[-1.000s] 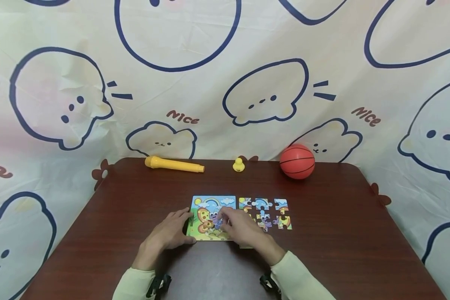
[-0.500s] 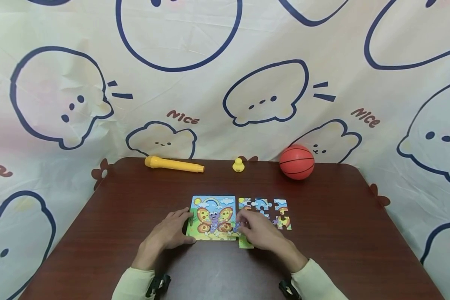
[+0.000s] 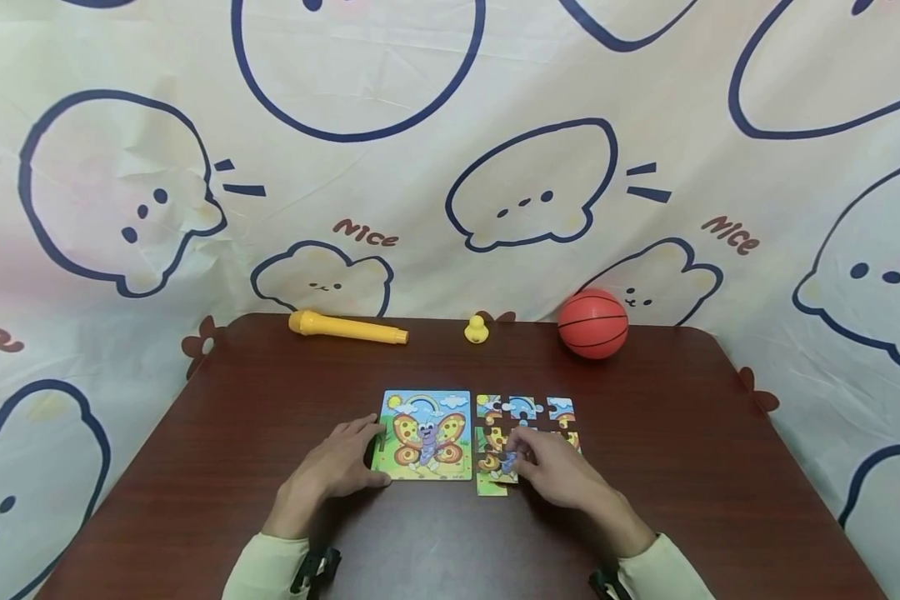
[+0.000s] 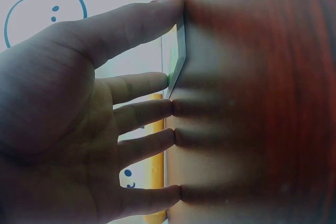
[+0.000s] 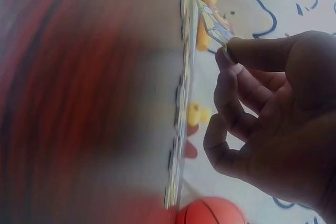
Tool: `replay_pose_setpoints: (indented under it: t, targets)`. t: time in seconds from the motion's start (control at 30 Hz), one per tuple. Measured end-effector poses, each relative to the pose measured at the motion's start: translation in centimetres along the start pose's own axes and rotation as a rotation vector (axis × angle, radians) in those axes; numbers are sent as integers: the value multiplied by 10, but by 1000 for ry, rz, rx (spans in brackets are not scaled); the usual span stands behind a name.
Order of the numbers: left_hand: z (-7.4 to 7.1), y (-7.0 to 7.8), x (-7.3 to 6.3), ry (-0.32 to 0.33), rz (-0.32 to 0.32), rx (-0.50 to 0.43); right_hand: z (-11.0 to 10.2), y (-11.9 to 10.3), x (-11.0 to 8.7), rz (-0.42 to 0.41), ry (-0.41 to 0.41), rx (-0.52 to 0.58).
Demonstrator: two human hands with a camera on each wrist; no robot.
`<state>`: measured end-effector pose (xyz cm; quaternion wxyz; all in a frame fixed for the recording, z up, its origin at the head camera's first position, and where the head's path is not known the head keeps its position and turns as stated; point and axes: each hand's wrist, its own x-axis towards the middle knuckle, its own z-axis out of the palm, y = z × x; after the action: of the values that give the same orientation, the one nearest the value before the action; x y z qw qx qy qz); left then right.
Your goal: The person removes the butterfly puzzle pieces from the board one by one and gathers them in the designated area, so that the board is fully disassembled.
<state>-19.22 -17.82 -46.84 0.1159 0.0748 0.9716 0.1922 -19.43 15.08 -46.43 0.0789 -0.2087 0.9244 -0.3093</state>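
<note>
A square puzzle board [image 3: 451,403] with a butterfly picture lies on the table. My left hand [image 3: 328,468] rests at its left side, the thumb at the near corner and the index fingertip at the edge; in the left wrist view those fingers [image 4: 142,115] are spread and fairly straight. My right hand [image 3: 562,471] pinches a puzzle piece [image 5: 214,23] between thumb and index finger, tilted and raised over the loose pieces. Right of the board, loose puzzle pieces [image 3: 523,407] lie in rows. Some of them are hidden behind the right hand.
Along the table's far edge lie a yellow toy microphone [image 3: 348,327], a small yellow rubber duck [image 3: 476,330] and a red toy basketball [image 3: 593,323]. Behind the dark wooden table [image 3: 270,375] hangs a cloth [image 3: 420,183] with cartoon drawings. A green puzzle piece [image 3: 491,486] lies nearest the person.
My right hand has moved right, from over the butterfly board to over the loose pieces, carrying the puzzle piece. The left hand has stayed at the board's left edge.
</note>
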Motion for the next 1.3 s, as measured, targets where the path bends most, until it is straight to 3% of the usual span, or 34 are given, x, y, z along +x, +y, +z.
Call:
replay_pose_setpoints:
  t: [0.6, 0.8, 1.0, 1.3]
  targets:
    - [0, 1, 2, -3, -7, 0, -16, 30, -15, 74, -85, -8]
    - [1, 1, 3, -4, -20, 2, -14, 33, -15, 49, -58, -79]
    - [2, 1, 3, -5, -16, 8, -13, 32, -12, 116, -55, -77]
    - [2, 0, 3, -7, -7, 13, -4, 19, -4, 51, 19, -120]
